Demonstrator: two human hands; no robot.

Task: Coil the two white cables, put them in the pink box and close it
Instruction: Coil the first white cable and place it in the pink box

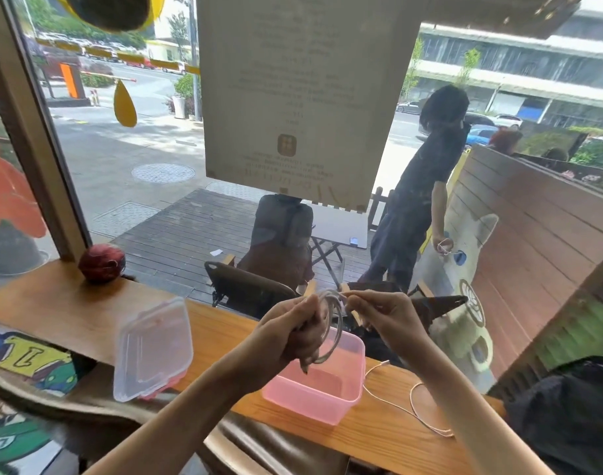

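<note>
White cable (328, 323) (coiled) gripped by left hand (302, 332); right hand (379, 315) pinches its end.

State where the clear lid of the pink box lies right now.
In the head view the clear lid rests on the wooden counter, left of the open pink box.

White cable (327, 323), wound in pale loops. A second white cable (413, 402) shows cream against the counter (224, 334), which is warm orange-brown wood with a fine straight grain. The box (314, 395) is translucent pink; its lid (152, 351) is clear with a pink tinge. A dark red ball (102, 263) has pale flecks. The sticker (124, 103) on the window is yellow.
</note>
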